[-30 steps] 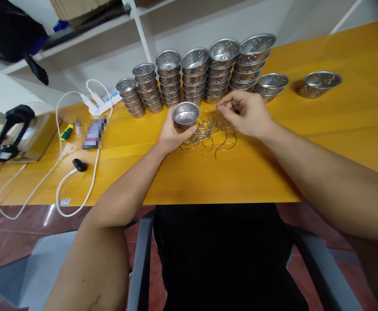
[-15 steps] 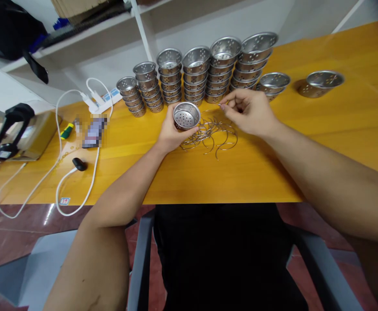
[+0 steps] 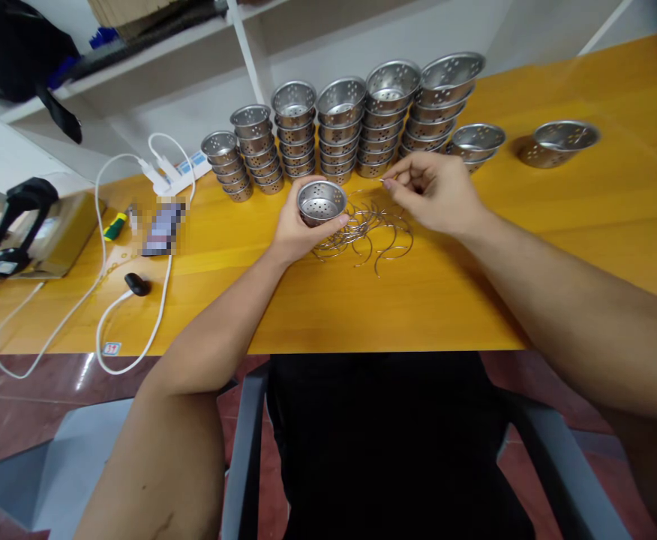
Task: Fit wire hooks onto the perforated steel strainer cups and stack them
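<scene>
My left hand (image 3: 298, 225) is wrapped round a perforated metal cup (image 3: 322, 202), its open top facing up toward me. Just right of it, my right hand (image 3: 433, 187) pinches the end of a thin metal wire (image 3: 382, 180) between thumb and forefinger; most of that wire is hard to make out. A loose pile of curved metal wires (image 3: 365, 232) lies on the table between and below the hands. Behind them rise several stacks of the same kind of perforated cups (image 3: 340, 135).
On the right stand a short stack of cups (image 3: 475, 146) and a cup lying apart (image 3: 559, 144). A power strip (image 3: 179, 176), a phone (image 3: 163, 229), a green-yellow tool (image 3: 115, 226), a small black object (image 3: 136, 284) and white cables occupy the left. The yellow table's (image 3: 306, 315) front edge borders my lap.
The cup in my left hand has tilted slightly and shifted a little to the left. My right hand keeps its pinch in nearly the same place.
</scene>
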A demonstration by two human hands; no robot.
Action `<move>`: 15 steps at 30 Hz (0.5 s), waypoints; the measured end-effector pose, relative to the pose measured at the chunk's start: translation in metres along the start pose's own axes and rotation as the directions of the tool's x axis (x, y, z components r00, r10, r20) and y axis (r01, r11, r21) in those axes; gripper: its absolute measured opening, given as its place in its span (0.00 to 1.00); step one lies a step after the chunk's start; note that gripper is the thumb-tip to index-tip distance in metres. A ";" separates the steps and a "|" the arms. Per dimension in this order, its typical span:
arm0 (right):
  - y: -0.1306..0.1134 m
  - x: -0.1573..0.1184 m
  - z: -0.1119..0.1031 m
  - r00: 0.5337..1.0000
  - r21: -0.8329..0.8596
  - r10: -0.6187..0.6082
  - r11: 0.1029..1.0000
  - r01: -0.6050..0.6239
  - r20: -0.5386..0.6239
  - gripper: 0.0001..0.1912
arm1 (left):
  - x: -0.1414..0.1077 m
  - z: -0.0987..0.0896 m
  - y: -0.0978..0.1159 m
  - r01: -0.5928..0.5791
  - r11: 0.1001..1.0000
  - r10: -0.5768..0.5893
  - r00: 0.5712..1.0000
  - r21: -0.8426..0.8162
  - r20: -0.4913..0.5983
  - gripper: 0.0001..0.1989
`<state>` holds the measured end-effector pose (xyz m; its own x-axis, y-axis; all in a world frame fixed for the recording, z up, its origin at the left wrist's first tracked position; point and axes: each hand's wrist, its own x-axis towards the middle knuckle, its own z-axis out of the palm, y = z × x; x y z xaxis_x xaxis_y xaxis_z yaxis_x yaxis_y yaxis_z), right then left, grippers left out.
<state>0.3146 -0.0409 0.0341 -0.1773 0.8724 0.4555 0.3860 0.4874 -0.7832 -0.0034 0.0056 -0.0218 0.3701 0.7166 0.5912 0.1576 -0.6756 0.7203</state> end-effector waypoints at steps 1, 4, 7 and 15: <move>-0.002 0.000 0.000 1.000 0.001 0.008 1.000 -0.008 -0.001 0.32 | -0.001 -0.001 0.002 0.013 1.000 -0.013 1.000 0.003 0.004 0.50; -0.016 -0.002 0.002 1.000 0.002 0.006 1.000 -0.006 -0.006 0.31 | -0.003 -0.001 0.003 0.031 1.000 -0.031 0.999 0.000 0.026 0.51; -0.043 -0.004 0.006 1.000 -0.009 -0.013 1.000 0.014 0.023 0.25 | -0.005 0.001 0.004 0.030 1.000 -0.030 0.999 -0.010 0.045 0.54; -0.076 0.016 0.032 0.993 -0.062 0.016 0.998 -0.008 0.120 0.21 | -0.003 0.001 0.007 -0.010 1.000 0.011 0.999 -0.029 0.048 0.56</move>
<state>0.2533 -0.0630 0.0875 -0.2782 0.8782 0.3891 0.4429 0.4767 -0.7593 -0.0022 -0.0016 -0.0195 0.4152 0.7000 0.5810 0.1278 -0.6772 0.7246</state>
